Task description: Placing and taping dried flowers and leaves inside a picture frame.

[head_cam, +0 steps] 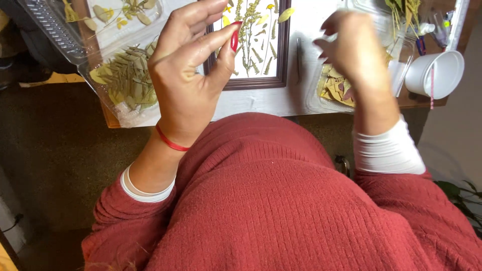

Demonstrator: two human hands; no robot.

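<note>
Both hands raised over the framed pressed flowers (251,45) — left hand (188,75) fingers loosely spread, right hand (354,50) blurred, grip unclear.

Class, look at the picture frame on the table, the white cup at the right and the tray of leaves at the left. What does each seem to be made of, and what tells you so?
Picture frame: probably dark stained wood with a soft sheen along its moulded edge.
White cup: looks like thin matt plastic or foam; hard to tell which.
Tray: clear glossy plastic, ridged, with the dried leaves showing through.
</note>
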